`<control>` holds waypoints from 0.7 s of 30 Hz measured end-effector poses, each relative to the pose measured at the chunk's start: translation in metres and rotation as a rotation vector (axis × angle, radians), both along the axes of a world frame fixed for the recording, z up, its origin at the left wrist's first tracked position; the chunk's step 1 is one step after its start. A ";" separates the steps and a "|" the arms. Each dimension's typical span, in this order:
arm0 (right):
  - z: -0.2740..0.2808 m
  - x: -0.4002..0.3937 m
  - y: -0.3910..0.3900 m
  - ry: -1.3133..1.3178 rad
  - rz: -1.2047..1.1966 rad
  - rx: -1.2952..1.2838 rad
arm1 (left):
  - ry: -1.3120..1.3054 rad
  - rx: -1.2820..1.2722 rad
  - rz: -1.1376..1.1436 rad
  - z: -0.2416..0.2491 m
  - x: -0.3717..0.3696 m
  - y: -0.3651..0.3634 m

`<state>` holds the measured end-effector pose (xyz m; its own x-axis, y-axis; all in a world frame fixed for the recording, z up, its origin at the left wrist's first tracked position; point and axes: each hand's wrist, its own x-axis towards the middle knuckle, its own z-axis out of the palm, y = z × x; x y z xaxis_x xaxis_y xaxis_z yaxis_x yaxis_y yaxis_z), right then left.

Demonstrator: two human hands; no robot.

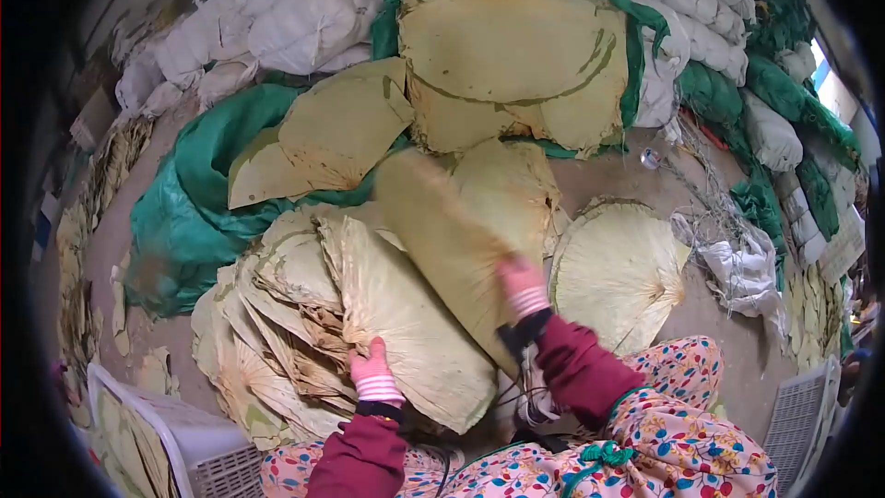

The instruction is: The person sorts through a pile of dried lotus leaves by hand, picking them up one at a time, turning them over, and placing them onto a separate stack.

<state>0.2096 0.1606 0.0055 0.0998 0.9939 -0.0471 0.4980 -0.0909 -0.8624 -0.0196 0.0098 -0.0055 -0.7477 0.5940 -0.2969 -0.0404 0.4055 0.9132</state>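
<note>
My left hand (373, 375) is closed on the edge of a pale dried leaf (396, 314) that lies on a loose pile of folded, crinkled leaves (249, 341). My right hand (521, 284) is closed on a greenish dried leaf (438, 240), which is tilted and blurred by motion. Behind it lies another broad leaf (507, 189) with a brown edge. To the right of my right hand sits a rounded stack of pale leaves (613, 267).
A green sack (198, 175) and a green-wrapped leaf stack (507, 37) stand beyond, before white sacks (313, 18). White baskets are at lower left (175, 424) and lower right (797, 415). Tangled string (714, 212) lies at right.
</note>
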 end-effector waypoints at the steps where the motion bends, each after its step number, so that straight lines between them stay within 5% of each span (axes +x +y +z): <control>1: -0.005 0.037 0.018 -0.063 -0.156 0.061 | -0.021 0.070 0.014 0.001 -0.003 0.000; 4: -0.011 0.141 0.028 -0.084 -0.506 0.188 | -0.091 0.281 0.033 -0.004 -0.010 0.002; 7: -0.032 0.249 0.030 -0.052 -0.710 0.405 | 0.064 0.156 0.047 -0.018 -0.009 0.006; 10: -0.064 0.369 0.022 -0.441 -0.875 0.289 | 0.102 0.100 -0.004 -0.009 -0.009 0.003; 14: 0.027 0.275 -0.008 -1.134 -0.983 -0.098 | 0.114 0.067 -0.116 -0.011 -0.007 0.006; 16: -0.014 0.259 0.020 -0.929 -0.461 -0.025 | 0.123 0.099 -0.141 -0.033 -0.003 0.007; 17: -0.019 0.208 0.014 -0.858 -0.226 0.159 | -0.007 0.286 -0.218 -0.001 0.011 0.003; 21: 0.032 0.003 -0.051 0.050 0.560 -0.338 | -0.024 0.302 -0.401 0.020 0.041 -0.005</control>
<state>0.2123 0.1096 0.0371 -0.4387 0.8248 -0.3567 0.5084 -0.0995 -0.8554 0.0214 0.0048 0.0146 -0.4383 0.8951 -0.0818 0.0420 0.1113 0.9929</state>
